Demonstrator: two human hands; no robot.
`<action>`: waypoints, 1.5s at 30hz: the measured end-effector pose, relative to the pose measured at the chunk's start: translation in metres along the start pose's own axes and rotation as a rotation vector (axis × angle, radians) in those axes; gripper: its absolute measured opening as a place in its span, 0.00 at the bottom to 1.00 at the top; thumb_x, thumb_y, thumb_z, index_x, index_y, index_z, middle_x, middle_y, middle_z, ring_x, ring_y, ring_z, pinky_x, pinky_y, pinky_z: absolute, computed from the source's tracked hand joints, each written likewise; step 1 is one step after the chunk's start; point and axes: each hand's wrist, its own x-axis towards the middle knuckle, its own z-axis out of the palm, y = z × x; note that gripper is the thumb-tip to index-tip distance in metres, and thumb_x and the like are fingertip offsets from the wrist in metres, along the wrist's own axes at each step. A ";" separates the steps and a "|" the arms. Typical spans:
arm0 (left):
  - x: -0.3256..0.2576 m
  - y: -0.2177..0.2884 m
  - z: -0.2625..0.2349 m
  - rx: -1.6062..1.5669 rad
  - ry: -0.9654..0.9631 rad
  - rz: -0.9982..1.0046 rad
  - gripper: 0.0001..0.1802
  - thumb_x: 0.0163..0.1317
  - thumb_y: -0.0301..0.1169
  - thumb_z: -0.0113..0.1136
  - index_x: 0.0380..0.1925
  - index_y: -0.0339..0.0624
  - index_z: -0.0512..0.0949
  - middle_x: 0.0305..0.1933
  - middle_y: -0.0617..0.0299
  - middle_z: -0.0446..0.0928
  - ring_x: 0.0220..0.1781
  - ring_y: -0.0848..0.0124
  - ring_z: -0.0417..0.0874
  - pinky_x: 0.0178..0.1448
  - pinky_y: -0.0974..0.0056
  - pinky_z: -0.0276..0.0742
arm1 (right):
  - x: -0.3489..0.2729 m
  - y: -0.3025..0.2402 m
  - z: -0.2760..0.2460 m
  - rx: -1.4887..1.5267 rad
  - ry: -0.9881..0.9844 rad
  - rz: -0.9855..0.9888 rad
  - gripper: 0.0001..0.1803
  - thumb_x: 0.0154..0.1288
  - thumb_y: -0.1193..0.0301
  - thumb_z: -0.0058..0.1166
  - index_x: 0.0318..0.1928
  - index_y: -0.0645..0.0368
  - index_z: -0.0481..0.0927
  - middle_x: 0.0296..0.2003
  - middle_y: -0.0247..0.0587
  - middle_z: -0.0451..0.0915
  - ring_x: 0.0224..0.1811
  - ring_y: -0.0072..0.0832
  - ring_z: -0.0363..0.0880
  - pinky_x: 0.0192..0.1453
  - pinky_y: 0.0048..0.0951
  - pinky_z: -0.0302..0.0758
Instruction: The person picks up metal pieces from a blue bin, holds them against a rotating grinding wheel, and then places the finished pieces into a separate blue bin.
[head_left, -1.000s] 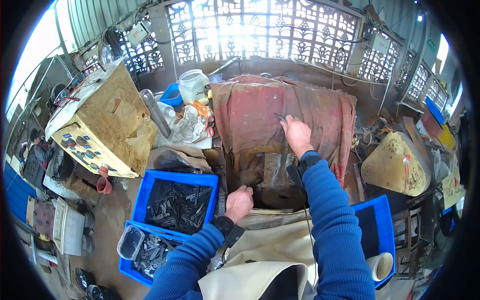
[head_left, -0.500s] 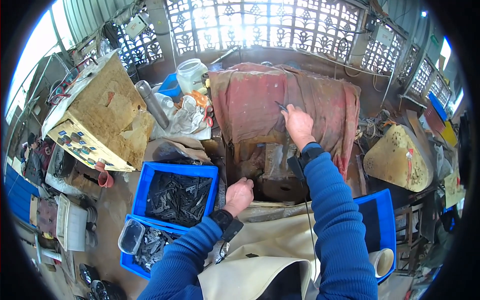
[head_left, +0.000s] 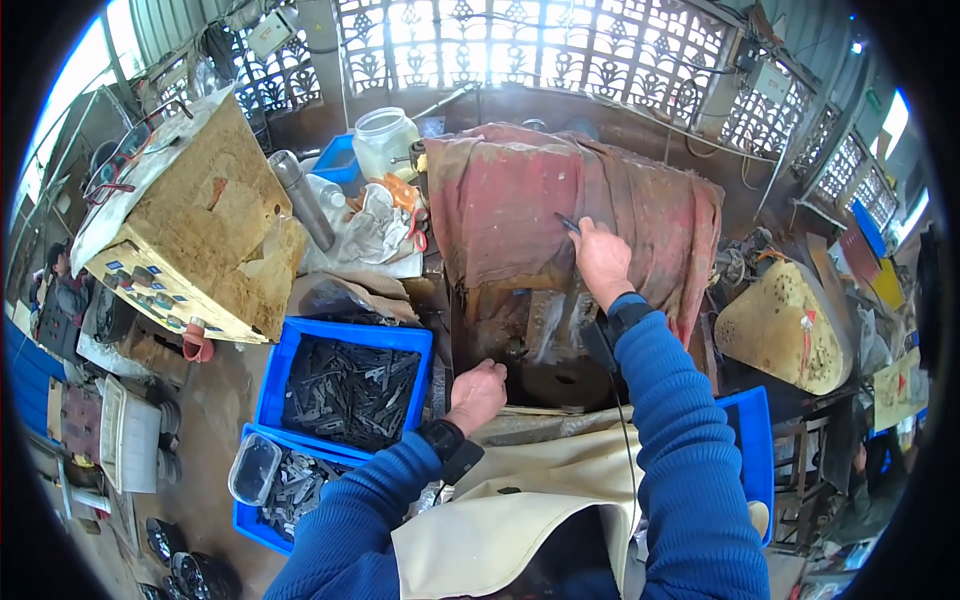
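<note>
My right hand [head_left: 604, 262] is closed around a thin dark strip [head_left: 567, 222], whose tip sticks out past the fingers over a reddish, stained cloth [head_left: 505, 210]. The cloth drapes over a boxy machine with a dark wet recess [head_left: 565, 378] at its front; pale streaks show inside. At the recess's left edge, my left hand [head_left: 477, 394] is closed with fingers bent together; whatever may be in it is hidden. Left of that hand stands a blue bin [head_left: 424, 385] of dark narrow strips [head_left: 350, 392]. A cream apron [head_left: 490, 545] spreads below my hands.
A second blue bin [head_left: 290, 543] with greyer strips and a clear plastic tub [head_left: 255, 468] sits nearer. Left are a stained control box [head_left: 200, 210] and a steel flask [head_left: 300, 198]. Another blue bin [head_left: 752, 430] stands right, below a pale triangular guard [head_left: 780, 330]. A cable hangs along my right arm.
The view has shifted slightly. My right hand has moved a little to the right and down, still holding the dark strip. My left hand stays by the recess, and pale streaks show more strongly there.
</note>
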 end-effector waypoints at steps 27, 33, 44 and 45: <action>-0.006 0.007 0.002 -0.089 0.094 0.002 0.05 0.49 0.21 0.54 0.27 0.42 0.76 0.31 0.52 0.74 0.34 0.52 0.79 0.36 0.53 0.76 | -0.012 0.010 0.006 -0.017 0.069 -0.010 0.12 0.66 0.58 0.50 0.35 0.53 0.73 0.28 0.49 0.79 0.29 0.50 0.79 0.32 0.50 0.75; 0.005 -0.020 -0.003 -0.377 0.342 0.078 0.16 0.46 0.15 0.50 0.35 0.38 0.80 0.32 0.50 0.76 0.35 0.53 0.78 0.40 0.54 0.76 | -0.074 -0.003 -0.062 0.129 -0.018 0.033 0.14 0.65 0.59 0.52 0.37 0.58 0.75 0.30 0.51 0.80 0.33 0.50 0.79 0.35 0.46 0.75; 0.051 0.004 0.015 0.036 0.185 0.278 0.16 0.49 0.19 0.53 0.38 0.40 0.81 0.33 0.50 0.77 0.39 0.54 0.81 0.43 0.53 0.78 | -0.290 -0.003 -0.105 0.506 -0.033 -0.029 0.08 0.59 0.69 0.59 0.39 0.54 0.79 0.26 0.43 0.76 0.27 0.46 0.77 0.28 0.41 0.73; 0.052 0.004 0.019 0.086 0.097 0.259 0.15 0.50 0.21 0.53 0.37 0.40 0.82 0.33 0.50 0.78 0.39 0.53 0.81 0.43 0.53 0.78 | -0.298 -0.002 -0.107 0.503 -0.030 -0.017 0.08 0.59 0.69 0.59 0.39 0.54 0.79 0.26 0.43 0.76 0.27 0.46 0.77 0.28 0.41 0.73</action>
